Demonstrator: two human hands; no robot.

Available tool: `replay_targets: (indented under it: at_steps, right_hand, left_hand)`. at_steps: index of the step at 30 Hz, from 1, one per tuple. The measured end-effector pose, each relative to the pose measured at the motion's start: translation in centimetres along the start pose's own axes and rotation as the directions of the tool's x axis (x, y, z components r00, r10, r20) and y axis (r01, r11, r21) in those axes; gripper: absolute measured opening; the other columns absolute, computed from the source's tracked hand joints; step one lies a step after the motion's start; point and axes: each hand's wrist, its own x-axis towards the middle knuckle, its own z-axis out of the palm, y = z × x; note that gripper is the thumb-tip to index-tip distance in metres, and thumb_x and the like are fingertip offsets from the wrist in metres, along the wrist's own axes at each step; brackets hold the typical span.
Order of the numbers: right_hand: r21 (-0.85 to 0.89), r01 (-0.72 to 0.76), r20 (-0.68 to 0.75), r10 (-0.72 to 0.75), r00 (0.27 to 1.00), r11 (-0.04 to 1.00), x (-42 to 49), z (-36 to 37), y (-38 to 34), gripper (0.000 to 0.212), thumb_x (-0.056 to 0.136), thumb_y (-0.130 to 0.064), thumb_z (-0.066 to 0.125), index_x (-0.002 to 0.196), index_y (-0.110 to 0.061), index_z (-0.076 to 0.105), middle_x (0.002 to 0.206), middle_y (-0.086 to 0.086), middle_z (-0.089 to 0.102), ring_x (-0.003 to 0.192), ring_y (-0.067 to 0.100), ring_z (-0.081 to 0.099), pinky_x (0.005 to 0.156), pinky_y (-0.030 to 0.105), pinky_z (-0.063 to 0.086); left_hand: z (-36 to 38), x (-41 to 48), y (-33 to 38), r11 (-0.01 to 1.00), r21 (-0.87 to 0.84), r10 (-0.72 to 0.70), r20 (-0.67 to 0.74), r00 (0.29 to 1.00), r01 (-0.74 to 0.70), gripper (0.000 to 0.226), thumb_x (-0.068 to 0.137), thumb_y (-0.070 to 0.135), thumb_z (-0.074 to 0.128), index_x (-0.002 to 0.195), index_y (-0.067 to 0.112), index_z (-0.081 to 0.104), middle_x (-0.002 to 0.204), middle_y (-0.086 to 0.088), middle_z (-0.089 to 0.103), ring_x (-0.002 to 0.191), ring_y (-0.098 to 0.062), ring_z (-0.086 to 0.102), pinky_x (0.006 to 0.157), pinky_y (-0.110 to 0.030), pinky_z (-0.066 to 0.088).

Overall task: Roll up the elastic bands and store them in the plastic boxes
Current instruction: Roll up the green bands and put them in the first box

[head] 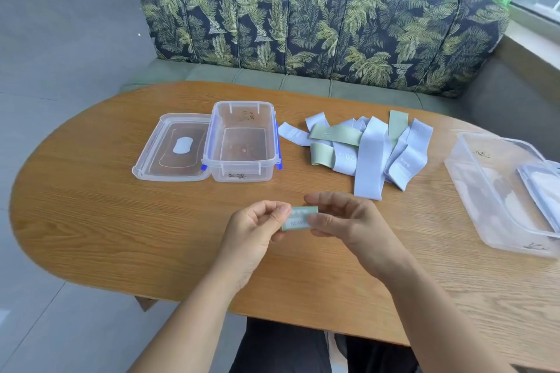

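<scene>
We are looking down on a clear lid lying flat at the left, touching the open box beside it. To the right of the box, a loose pile of bands is sprawling, mostly pale blue with a few green ones crossing them (some are showing printed numbers). Well apart, at the far right edge, a second box is sitting open, partly cut off by the frame, with a flat clear piece lying inside it. The pile is lying between the two boxes, beyond the hands.

Near the front edge, the left hand is pinching the left end of a small rolled green band between thumb and curled fingers. The right hand is pinching the other end, thumb on the near side and forefinger over the top, its remaining fingers bending loosely. We cannot tell whether the roll is touching the wood.

All of this is resting on a rounded wooden table. Behind it, a sofa with leaf-print cushions is running across, and a grey floor is showing at the left.
</scene>
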Motion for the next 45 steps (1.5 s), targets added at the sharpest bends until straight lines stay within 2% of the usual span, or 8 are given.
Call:
replay_targets:
  at_steps: [7, 12, 16, 21, 25, 31, 38, 45]
  right_hand:
    - [-0.152, 0.089, 0.067, -0.080, 0.995, 0.984, 3.4, 2.6, -2.0, 0.023, 0.082, -0.002, 0.074, 0.100, -0.016, 0.071, 0.091, 0.005, 0.076, 0.076, 0.007, 0.066, 0.072, 0.021, 0.049]
    - [-0.270, 0.156, 0.077, -0.141, 0.987, 0.950, 6.3, 4.3, -4.0, 0.021, 0.080, 0.001, 0.074, 0.096, -0.013, 0.073, 0.092, 0.012, 0.075, 0.075, 0.008, 0.065, 0.075, 0.024, 0.053]
    - [-0.322, 0.179, 0.087, -0.159, 0.983, 0.930, 8.2, 5.1, -5.4, 0.021, 0.082, 0.000, 0.073, 0.095, -0.018, 0.072, 0.096, 0.015, 0.074, 0.078, 0.012, 0.064, 0.082, 0.035, 0.053]
    - [-0.361, 0.186, 0.078, -0.169, 0.983, 0.914, 10.0, 6.2, -6.1, 0.024, 0.084, -0.003, 0.073, 0.104, -0.017, 0.070, 0.087, 0.003, 0.071, 0.069, 0.001, 0.060, 0.068, 0.010, 0.048]
    - [-0.407, 0.196, 0.031, -0.201, 0.979, 0.892, 11.8, 7.3, -6.4, 0.027, 0.084, -0.009, 0.074, 0.110, -0.013, 0.071, 0.076, -0.006, 0.064, 0.069, 0.008, 0.059, 0.071, 0.019, 0.050]
    - [-0.725, 0.263, 0.086, -0.295, 0.952, 0.636, 15.8, 9.2, -8.7, 0.015, 0.079, -0.014, 0.073, 0.086, -0.001, 0.073, 0.077, 0.016, 0.064, 0.068, 0.018, 0.048, 0.064, 0.033, 0.045]
    - [-0.916, 0.056, 0.071, 0.023, 0.997, 0.397, 20.4, 11.5, -7.3, 0.021, 0.076, -0.021, 0.075, 0.069, -0.010, 0.057, 0.064, 0.002, 0.063, 0.061, 0.018, 0.060, 0.054, 0.024, 0.047]
    - [-0.941, 0.030, 0.074, 0.117, 0.990, 0.338, 20.9, 13.6, -6.9, 0.034, 0.076, -0.025, 0.078, 0.065, -0.014, 0.048, 0.047, -0.002, 0.057, 0.051, 0.013, 0.056, 0.071, 0.029, 0.058]
  left_hand:
    - [-2.6, 2.2, 1.6, 0.988, -0.129, -0.096, -0.072, 0.993, 0.087, 0.019, 0.091, 0.021, 0.064, 0.075, 0.016, 0.074, 0.077, -0.006, 0.063, 0.068, -0.014, 0.055, 0.056, -0.019, 0.042]
    - [-4.2, 4.2, 3.4, 0.999, 0.027, -0.018, -0.125, 0.992, 0.022, 0.020, 0.094, 0.023, 0.061, 0.080, 0.019, 0.074, 0.068, 0.008, 0.065, 0.061, -0.004, 0.052, 0.059, -0.021, 0.038]
    - [-5.7, 5.4, 4.7, 0.997, 0.076, 0.014, -0.121, 0.993, -0.004, 0.014, 0.093, 0.027, 0.062, 0.102, 0.026, 0.073, 0.087, 0.012, 0.068, 0.074, -0.001, 0.056, 0.069, -0.021, 0.040]
    - [-7.2, 6.4, 5.7, 0.976, 0.198, 0.116, -0.141, 0.983, -0.087, 0.019, 0.096, 0.022, 0.058, 0.110, 0.024, 0.070, 0.074, 0.020, 0.067, 0.063, 0.009, 0.054, 0.065, -0.010, 0.044]
    - [-7.7, 7.5, 6.5, 0.945, 0.315, 0.143, -0.173, 0.974, -0.083, 0.024, 0.100, 0.026, 0.051, 0.114, 0.018, 0.069, 0.090, 0.006, 0.071, 0.067, 0.010, 0.059, 0.066, -0.009, 0.045]
    - [-9.1, 9.5, 7.3, 0.832, 0.539, 0.285, -0.216, 0.934, -0.130, 0.028, 0.101, 0.022, 0.047, 0.083, 0.015, 0.067, 0.069, 0.001, 0.049, 0.055, -0.011, 0.038, 0.063, -0.030, 0.037]
    - [-9.8, 9.1, 5.9, 0.801, 0.596, 0.316, -0.360, 0.878, -0.044, 0.019, 0.095, 0.014, 0.059, 0.106, 0.014, 0.074, 0.085, 0.004, 0.069, 0.083, -0.020, 0.065, 0.079, -0.033, 0.051]
    - [-10.2, 9.5, 5.8, 0.830, 0.557, 0.255, -0.345, 0.903, -0.021, 0.025, 0.092, 0.013, 0.064, 0.116, 0.013, 0.071, 0.094, 0.010, 0.070, 0.094, -0.011, 0.066, 0.083, -0.022, 0.049]
